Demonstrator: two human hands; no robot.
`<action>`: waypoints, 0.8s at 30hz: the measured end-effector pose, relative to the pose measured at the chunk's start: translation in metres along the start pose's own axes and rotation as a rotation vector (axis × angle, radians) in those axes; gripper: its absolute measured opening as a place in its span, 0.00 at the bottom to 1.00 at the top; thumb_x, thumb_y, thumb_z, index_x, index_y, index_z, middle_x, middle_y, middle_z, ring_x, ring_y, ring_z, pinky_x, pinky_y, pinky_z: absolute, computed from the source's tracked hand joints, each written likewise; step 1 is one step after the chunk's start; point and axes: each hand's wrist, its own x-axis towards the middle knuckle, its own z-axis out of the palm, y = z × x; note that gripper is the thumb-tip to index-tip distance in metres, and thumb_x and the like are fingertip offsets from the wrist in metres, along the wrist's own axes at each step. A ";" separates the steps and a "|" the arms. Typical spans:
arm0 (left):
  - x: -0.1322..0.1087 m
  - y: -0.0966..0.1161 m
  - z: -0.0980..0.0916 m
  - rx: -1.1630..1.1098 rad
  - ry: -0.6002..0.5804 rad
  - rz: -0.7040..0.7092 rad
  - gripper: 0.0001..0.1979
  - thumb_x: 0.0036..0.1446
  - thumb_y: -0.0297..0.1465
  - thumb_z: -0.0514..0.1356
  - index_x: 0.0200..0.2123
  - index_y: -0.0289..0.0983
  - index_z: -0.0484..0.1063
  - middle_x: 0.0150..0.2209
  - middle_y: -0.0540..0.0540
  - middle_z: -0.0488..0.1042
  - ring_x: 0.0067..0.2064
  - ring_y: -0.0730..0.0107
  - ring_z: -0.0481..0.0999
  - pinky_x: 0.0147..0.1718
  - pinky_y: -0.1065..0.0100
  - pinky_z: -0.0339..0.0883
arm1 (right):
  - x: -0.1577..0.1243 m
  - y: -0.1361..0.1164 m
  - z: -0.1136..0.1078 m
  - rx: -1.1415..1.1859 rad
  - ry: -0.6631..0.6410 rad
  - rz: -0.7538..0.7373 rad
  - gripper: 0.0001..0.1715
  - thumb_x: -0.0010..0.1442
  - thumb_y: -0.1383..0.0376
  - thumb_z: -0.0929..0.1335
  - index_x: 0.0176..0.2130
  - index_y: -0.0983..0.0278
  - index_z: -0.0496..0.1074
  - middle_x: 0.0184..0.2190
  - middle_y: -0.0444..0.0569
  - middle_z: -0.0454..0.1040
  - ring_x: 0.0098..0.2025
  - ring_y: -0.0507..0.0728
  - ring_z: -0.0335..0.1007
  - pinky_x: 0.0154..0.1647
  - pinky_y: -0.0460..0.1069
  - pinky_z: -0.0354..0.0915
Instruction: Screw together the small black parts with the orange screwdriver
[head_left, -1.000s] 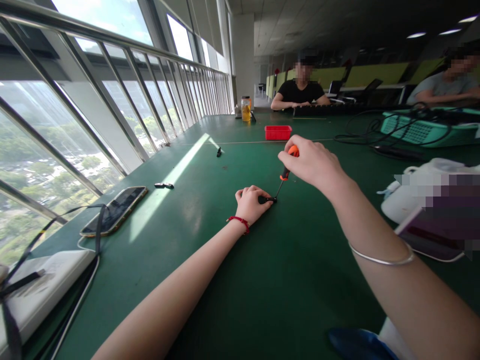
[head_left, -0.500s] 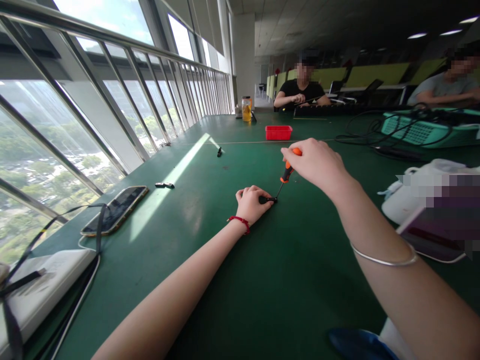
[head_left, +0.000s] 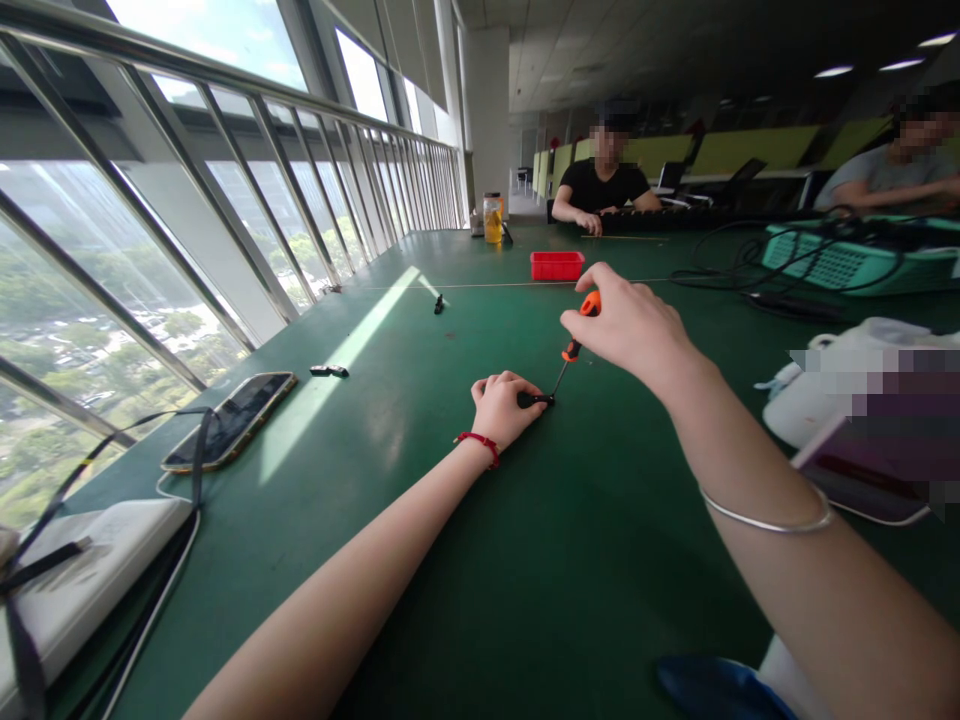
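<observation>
Orange-handled, the screwdriver is leaning steeply, its long axis running from the handle, up and to the right, down to a tip pointing left onto a small black part near the middle of the green table. The right hand is gripping the handle from above; the left hand is curling closed over the black part, pinning it down. Bare green surface is lying all around both hands, with a phone well off toward the window-side edge, a red tray farther ahead and a white appliance sitting to the right. A black collar is joining the handle to a slim metal shaft.
</observation>
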 end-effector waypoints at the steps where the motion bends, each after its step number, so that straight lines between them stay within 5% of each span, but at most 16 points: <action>1: 0.000 0.000 0.000 -0.001 -0.002 -0.001 0.07 0.49 0.36 0.61 0.31 0.41 0.75 0.40 0.49 0.72 0.48 0.61 0.66 0.53 0.53 0.47 | 0.000 0.000 0.000 0.004 -0.002 0.005 0.21 0.53 0.53 0.62 0.43 0.61 0.69 0.32 0.52 0.73 0.32 0.59 0.68 0.30 0.51 0.58; 6: 0.000 0.000 0.000 -0.006 0.005 0.008 0.07 0.49 0.36 0.61 0.31 0.41 0.75 0.40 0.49 0.73 0.48 0.61 0.66 0.53 0.52 0.47 | -0.001 0.000 -0.003 0.019 -0.028 0.014 0.22 0.57 0.51 0.58 0.33 0.60 0.73 0.26 0.51 0.71 0.31 0.60 0.68 0.30 0.52 0.58; 11: 0.000 -0.001 0.000 -0.007 0.005 0.006 0.07 0.49 0.35 0.61 0.31 0.41 0.75 0.39 0.49 0.72 0.48 0.61 0.66 0.53 0.52 0.47 | 0.001 0.002 0.000 0.024 0.016 0.014 0.22 0.54 0.55 0.63 0.47 0.61 0.69 0.32 0.52 0.73 0.33 0.59 0.68 0.31 0.51 0.59; 17: 0.000 0.000 0.000 -0.010 0.004 0.002 0.06 0.48 0.35 0.61 0.31 0.41 0.75 0.39 0.49 0.72 0.48 0.60 0.66 0.54 0.52 0.47 | 0.000 0.002 -0.002 0.031 -0.029 0.050 0.23 0.57 0.50 0.59 0.32 0.62 0.73 0.24 0.51 0.70 0.32 0.60 0.69 0.31 0.51 0.59; 22: 0.000 0.000 -0.001 -0.011 0.004 0.000 0.07 0.48 0.35 0.61 0.31 0.41 0.75 0.39 0.50 0.72 0.48 0.61 0.66 0.54 0.52 0.47 | 0.001 0.003 0.002 0.023 0.012 -0.007 0.21 0.52 0.56 0.64 0.44 0.61 0.70 0.31 0.51 0.73 0.33 0.59 0.68 0.30 0.50 0.59; 24: 0.000 0.000 -0.001 -0.007 0.002 0.002 0.07 0.48 0.36 0.61 0.31 0.41 0.75 0.39 0.50 0.72 0.48 0.61 0.66 0.54 0.53 0.47 | 0.001 0.002 0.002 0.027 -0.009 0.011 0.20 0.52 0.54 0.63 0.42 0.61 0.71 0.31 0.51 0.73 0.32 0.59 0.68 0.30 0.50 0.59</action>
